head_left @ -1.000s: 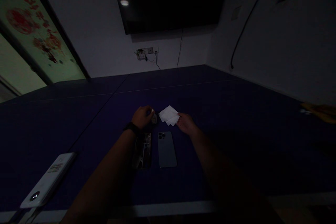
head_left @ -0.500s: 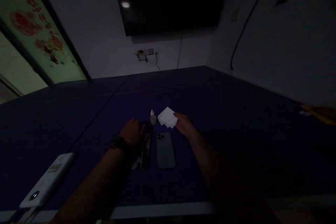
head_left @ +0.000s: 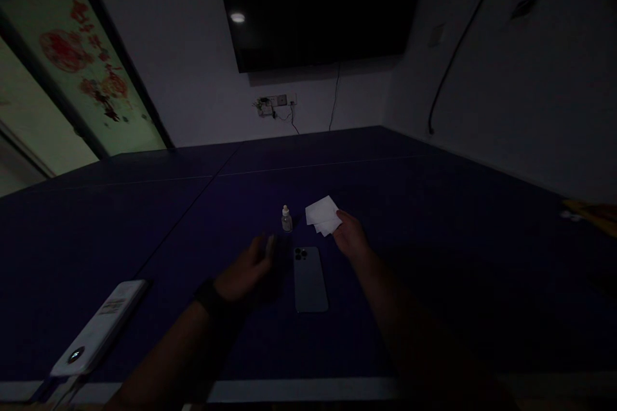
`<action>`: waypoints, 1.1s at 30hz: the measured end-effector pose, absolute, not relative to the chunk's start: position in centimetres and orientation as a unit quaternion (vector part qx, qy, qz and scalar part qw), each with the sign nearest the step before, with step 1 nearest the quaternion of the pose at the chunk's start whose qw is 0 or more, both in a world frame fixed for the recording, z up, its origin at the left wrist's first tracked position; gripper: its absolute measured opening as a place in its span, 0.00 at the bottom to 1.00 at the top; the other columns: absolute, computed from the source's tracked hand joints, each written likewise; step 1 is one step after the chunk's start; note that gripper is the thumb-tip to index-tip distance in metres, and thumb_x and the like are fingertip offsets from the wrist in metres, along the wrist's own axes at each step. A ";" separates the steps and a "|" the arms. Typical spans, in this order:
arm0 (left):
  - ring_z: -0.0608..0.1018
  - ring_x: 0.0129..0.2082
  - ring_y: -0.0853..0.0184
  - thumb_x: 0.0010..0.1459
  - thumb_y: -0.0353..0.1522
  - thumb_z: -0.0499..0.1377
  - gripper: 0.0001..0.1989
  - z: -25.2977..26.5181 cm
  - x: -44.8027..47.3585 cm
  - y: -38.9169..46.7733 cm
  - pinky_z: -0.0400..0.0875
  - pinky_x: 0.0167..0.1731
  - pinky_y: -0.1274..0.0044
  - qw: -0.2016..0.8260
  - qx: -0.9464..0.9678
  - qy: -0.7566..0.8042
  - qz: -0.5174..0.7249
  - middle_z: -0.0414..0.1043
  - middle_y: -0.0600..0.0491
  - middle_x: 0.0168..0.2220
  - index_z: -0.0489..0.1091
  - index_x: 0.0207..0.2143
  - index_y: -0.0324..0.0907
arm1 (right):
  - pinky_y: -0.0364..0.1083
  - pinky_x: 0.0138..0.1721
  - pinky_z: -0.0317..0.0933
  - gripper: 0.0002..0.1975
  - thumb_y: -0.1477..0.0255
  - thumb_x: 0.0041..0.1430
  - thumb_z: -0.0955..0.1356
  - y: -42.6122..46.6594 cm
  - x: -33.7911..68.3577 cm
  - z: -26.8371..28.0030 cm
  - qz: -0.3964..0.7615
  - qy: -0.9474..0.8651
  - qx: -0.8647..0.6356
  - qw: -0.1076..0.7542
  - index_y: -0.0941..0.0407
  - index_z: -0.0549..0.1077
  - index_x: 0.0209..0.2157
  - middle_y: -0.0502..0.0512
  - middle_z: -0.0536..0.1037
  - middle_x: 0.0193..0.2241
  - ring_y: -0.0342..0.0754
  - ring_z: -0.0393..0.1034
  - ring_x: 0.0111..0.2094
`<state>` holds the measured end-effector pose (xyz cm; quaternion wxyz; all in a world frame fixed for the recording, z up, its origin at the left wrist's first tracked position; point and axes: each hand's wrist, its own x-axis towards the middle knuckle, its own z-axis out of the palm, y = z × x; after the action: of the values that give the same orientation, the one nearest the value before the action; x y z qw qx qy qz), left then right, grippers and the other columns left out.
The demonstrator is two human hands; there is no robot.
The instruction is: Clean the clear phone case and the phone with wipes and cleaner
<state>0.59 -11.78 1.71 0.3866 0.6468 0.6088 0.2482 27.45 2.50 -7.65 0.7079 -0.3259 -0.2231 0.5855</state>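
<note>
My right hand pinches several overlapping white paper-like sheets at their right edge, held over the table. My left hand, a dark watch on its wrist, is closed around a flat dark phone; blurred and tilted nearly edge-on, only its upper edge shows past the fingers. Between the hands lies a blue-grey phone, back up with its cameras at the far left corner. Just beyond it a small clear bottle with a white cap stands upright, touched by neither hand.
A white power bank with a lit display and cables lies at the left front of the dark blue table. A yellow item sits at the far right. Beyond are a wall screen and sockets.
My left hand has lifted the dark phone off the table and tilted it up. My right hand keeps the white sheets, now slightly farther right. The whole view has shifted a little.
</note>
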 end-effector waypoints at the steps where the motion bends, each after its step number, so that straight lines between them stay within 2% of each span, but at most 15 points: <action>1: 0.84 0.51 0.48 0.60 0.48 0.50 0.42 2.3 0.4 -11.7 0.77 0.49 0.58 0.451 0.623 0.582 0.264 0.79 0.38 0.57 0.57 0.74 0.45 | 0.48 0.39 0.77 0.07 0.68 0.70 0.73 2.3 27.6 -7.4 0.577 -0.222 -0.326 0.715 0.58 0.78 0.42 0.54 0.83 0.39 0.48 0.80 0.38; 2: 0.84 0.48 0.49 0.60 0.47 0.45 0.40 2.7 0.4 -11.7 0.78 0.46 0.58 0.507 0.597 0.555 0.283 0.81 0.40 0.55 0.58 0.73 0.45 | 0.46 0.38 0.76 0.05 0.70 0.68 0.73 2.1 27.7 -7.1 0.567 -0.221 -0.327 0.723 0.57 0.78 0.39 0.53 0.84 0.36 0.47 0.80 0.37; 3: 0.84 0.48 0.48 0.60 0.46 0.45 0.40 3.0 0.6 -11.7 0.77 0.47 0.56 0.606 0.522 0.501 0.331 0.81 0.39 0.53 0.60 0.72 0.45 | 0.45 0.37 0.76 0.03 0.72 0.66 0.73 1.9 27.7 -6.8 0.558 -0.221 -0.327 0.730 0.56 0.79 0.37 0.52 0.84 0.34 0.47 0.80 0.36; 5: 0.84 0.47 0.48 0.59 0.48 0.48 0.37 2.8 1.7 -11.8 0.76 0.48 0.53 0.738 0.379 0.394 0.396 0.82 0.40 0.51 0.65 0.69 0.47 | 0.45 0.35 0.75 0.01 0.73 0.62 0.73 1.4 27.7 -6.2 0.537 -0.227 -0.329 0.743 0.55 0.79 0.36 0.52 0.85 0.33 0.48 0.81 0.35; 9: 0.82 0.39 0.57 0.62 0.52 0.54 0.30 0.2 4.9 -11.9 0.75 0.49 0.61 0.816 0.226 0.320 0.425 0.81 0.43 0.43 0.75 0.55 0.42 | 0.45 0.35 0.75 0.07 0.71 0.58 0.74 0.1 27.2 -5.0 0.495 -0.267 -0.338 0.755 0.54 0.80 0.39 0.54 0.86 0.35 0.50 0.82 0.35; 11: 0.82 0.36 0.58 0.63 0.52 0.55 0.27 -1.3 6.0 -11.9 0.75 0.46 0.63 0.823 0.190 0.299 0.445 0.81 0.44 0.40 0.76 0.52 0.42 | 0.45 0.34 0.75 0.09 0.69 0.58 0.74 -0.5 26.7 -4.6 0.473 -0.300 -0.348 0.752 0.54 0.80 0.41 0.54 0.87 0.35 0.50 0.82 0.35; 15: 0.83 0.36 0.56 0.65 0.55 0.55 0.28 -2.8 6.7 -11.8 0.75 0.44 0.64 0.838 0.164 0.261 0.450 0.82 0.43 0.40 0.77 0.49 0.41 | 0.45 0.32 0.74 0.12 0.63 0.63 0.72 -2.3 25.8 -3.5 0.428 -0.386 -0.373 0.727 0.55 0.81 0.43 0.54 0.87 0.34 0.51 0.81 0.33; 18: 0.83 0.34 0.55 0.66 0.53 0.56 0.28 -2.7 6.7 -11.8 0.75 0.41 0.64 0.836 0.156 0.248 0.463 0.82 0.42 0.40 0.79 0.46 0.39 | 0.46 0.39 0.77 0.11 0.66 0.62 0.75 -4.7 24.7 -2.4 0.397 -0.472 -0.387 0.686 0.53 0.84 0.45 0.54 0.88 0.36 0.52 0.83 0.38; 19: 0.83 0.34 0.55 0.66 0.52 0.56 0.26 -2.6 6.8 -11.8 0.75 0.41 0.64 0.832 0.154 0.247 0.472 0.83 0.42 0.40 0.79 0.46 0.39 | 0.48 0.46 0.78 0.11 0.69 0.62 0.75 -5.6 24.3 -2.1 0.383 -0.527 -0.381 0.656 0.52 0.85 0.46 0.54 0.89 0.41 0.54 0.84 0.43; 22: 0.83 0.32 0.57 0.67 0.46 0.58 0.21 -2.4 7.2 -11.8 0.75 0.40 0.67 0.806 0.136 0.267 0.511 0.82 0.45 0.34 0.79 0.42 0.37 | 0.53 0.63 0.72 0.18 0.75 0.71 0.66 -7.8 22.7 -1.5 0.145 -0.806 -0.308 0.484 0.53 0.81 0.57 0.58 0.84 0.57 0.53 0.80 0.58; 25: 0.84 0.36 0.56 0.67 0.42 0.57 0.19 -2.4 7.5 -11.8 0.76 0.45 0.69 0.786 0.110 0.292 0.534 0.83 0.45 0.35 0.80 0.42 0.36 | 0.54 0.66 0.71 0.22 0.82 0.69 0.64 -8.7 21.2 -1.7 -0.001 -0.880 -0.303 0.366 0.58 0.79 0.60 0.64 0.81 0.60 0.53 0.77 0.62; 28: 0.85 0.43 0.54 0.68 0.42 0.55 0.21 -2.4 7.6 -12.0 0.76 0.49 0.67 0.787 0.101 0.289 0.536 0.84 0.43 0.39 0.80 0.48 0.36 | 0.56 0.67 0.69 0.26 0.85 0.67 0.64 -9.0 20.4 -2.1 -0.030 -0.894 -0.327 0.305 0.59 0.76 0.63 0.64 0.78 0.63 0.55 0.73 0.66; 30: 0.85 0.45 0.53 0.68 0.43 0.57 0.20 -2.3 7.5 -12.1 0.76 0.50 0.67 0.789 0.094 0.284 0.537 0.84 0.44 0.40 0.80 0.47 0.37 | 0.56 0.68 0.68 0.27 0.85 0.67 0.64 -9.2 20.5 -2.0 -0.029 -0.902 -0.318 0.290 0.58 0.75 0.64 0.62 0.76 0.65 0.54 0.72 0.67; 33: 0.85 0.46 0.51 0.64 0.44 0.61 0.19 -2.3 7.3 -12.0 0.76 0.51 0.66 0.806 0.101 0.260 0.523 0.84 0.42 0.40 0.80 0.44 0.37 | 0.52 0.67 0.69 0.25 0.85 0.66 0.66 -9.4 21.6 -1.4 -0.024 -0.920 -0.261 0.290 0.58 0.77 0.62 0.61 0.79 0.63 0.55 0.76 0.63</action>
<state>7.25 -12.04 -2.32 0.8055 0.1015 0.2601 0.5226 21.57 -9.37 -1.42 0.2900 -0.2614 -0.9203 -0.0238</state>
